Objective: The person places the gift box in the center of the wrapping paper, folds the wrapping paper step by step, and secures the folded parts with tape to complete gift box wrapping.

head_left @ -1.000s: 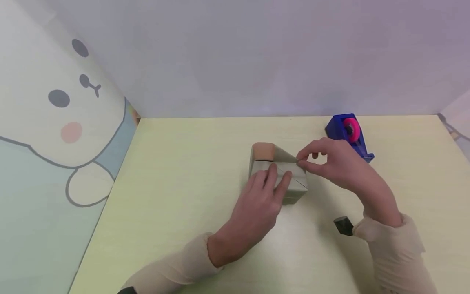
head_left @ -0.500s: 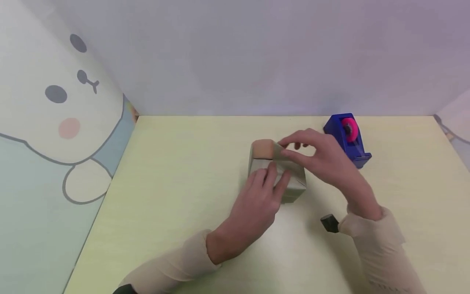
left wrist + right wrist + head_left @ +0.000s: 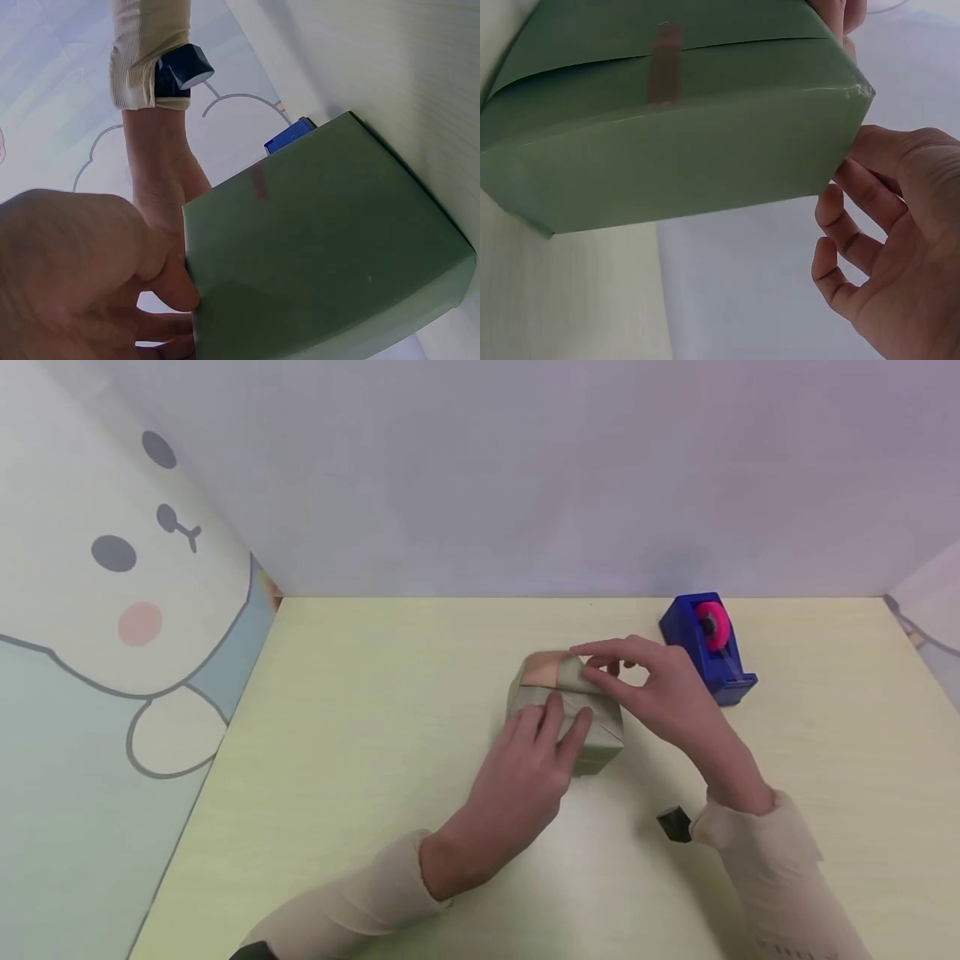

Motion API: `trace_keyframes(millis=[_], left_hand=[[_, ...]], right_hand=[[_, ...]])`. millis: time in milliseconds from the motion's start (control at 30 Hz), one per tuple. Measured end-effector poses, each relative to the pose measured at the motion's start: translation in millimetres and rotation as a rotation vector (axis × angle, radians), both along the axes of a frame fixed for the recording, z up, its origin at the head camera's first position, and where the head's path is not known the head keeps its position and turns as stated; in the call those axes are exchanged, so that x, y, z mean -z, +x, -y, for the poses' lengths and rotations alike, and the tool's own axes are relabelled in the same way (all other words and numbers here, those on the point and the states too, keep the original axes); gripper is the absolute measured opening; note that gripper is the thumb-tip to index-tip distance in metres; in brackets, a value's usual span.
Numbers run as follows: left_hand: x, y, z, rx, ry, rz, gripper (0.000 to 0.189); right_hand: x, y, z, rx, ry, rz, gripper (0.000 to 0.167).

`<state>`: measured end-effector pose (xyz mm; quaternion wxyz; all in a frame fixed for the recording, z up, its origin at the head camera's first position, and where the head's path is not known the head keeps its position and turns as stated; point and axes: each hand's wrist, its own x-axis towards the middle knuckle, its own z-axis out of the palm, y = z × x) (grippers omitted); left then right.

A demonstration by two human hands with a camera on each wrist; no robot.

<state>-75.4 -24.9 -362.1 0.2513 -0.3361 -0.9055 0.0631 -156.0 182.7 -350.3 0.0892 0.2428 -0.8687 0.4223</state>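
Observation:
A box wrapped in green paper [image 3: 600, 756] stands on the table, with a bare orange-brown patch [image 3: 540, 670] at its far left top. My left hand [image 3: 517, 777] rests on the top, its fingers and thumb spread over the folded paper. At the far right corner, my right hand [image 3: 660, 685] pinches a flap of the wrapping paper [image 3: 572, 677] between thumb and index finger; its other fingers are loosely bent. The right wrist view shows a strip of brown tape [image 3: 665, 64] over a seam of the wrapping, with the right hand at the box corner.
A blue tape dispenser [image 3: 705, 652] with a pink core stands behind and to the right of the box. Walls rise behind the table [image 3: 360, 693] and at its left side, where a cartoon animal is drawn.
My right hand has moved left and away from me, bringing the paper flap from the right corner over beside the orange-brown patch. The left hand has stayed on the box.

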Motion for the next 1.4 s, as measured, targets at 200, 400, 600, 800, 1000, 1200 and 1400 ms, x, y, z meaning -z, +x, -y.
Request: trace_keyframes(millis=[200,400,600,800,1000,1200,1400], left_hand=[[-0.4,0.2,1.1,-0.009,-0.011,0.018,0.048],[-0.1,-0.6,1.1,0.003,-0.013,0.027,0.047],[-1.1,-1.9,-1.5,0.014,-0.014,0.02,0.046],[-1.9,-2.4,-2.7,0.019,0.0,0.024,0.046],[-0.3,-2.3,-2.3,0.015,0.035,0.001,0.045],[0.3,-1.5,-1.0,0.023,0.016,0.016,0.047],[0.0,-1.8,0.3,0.01,0.009,0.002,0.047]], right_hand=[[1.0,5.3,-14,-0.013,0.102,0.049,0.031],[-2.4,2.2,-24,-0.026,0.127,0.041,0.019],[-13.2,-7.2,-11,-0.076,0.076,-0.032,0.019],[-31.7,-18.1,11,-0.12,0.027,-0.041,0.015],[-41.7,-14.8,20,0.002,-0.026,0.033,0.01],[-21.3,17.6,-14,0.179,0.114,0.369,0.029],[-4.0,35.2,-21,0.037,0.096,0.532,0.034]])
